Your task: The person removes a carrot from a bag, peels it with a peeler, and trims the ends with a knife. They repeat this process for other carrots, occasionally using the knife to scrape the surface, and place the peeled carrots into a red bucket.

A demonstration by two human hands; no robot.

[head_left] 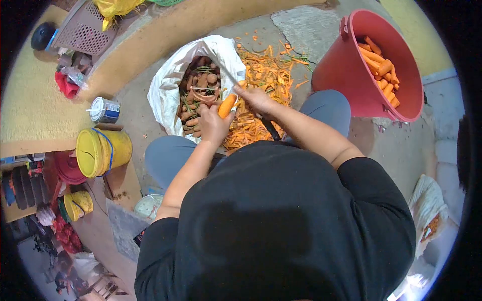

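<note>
My left hand (216, 123) is closed around a peeled orange carrot (228, 106), held over the edge of a white sack. My right hand (254, 99) is closed beside it, gripping what looks like a knife (229, 76), whose thin blade is smeared by motion and points up and left. Inside the open white sack (163, 83) lie several unpeeled, soil-brown carrots (203, 80) with green stalks among them. Orange peelings (268, 75) cover the floor between my knees, right of the sack and below my hands.
A tall red bucket (331, 67) of peeled carrots (381, 67) stands beyond my right knee. To the left are a yellow bucket (113, 150), a small paint can (104, 110) and a low yellow ledge (150, 42). A white bag (427, 198) lies far right.
</note>
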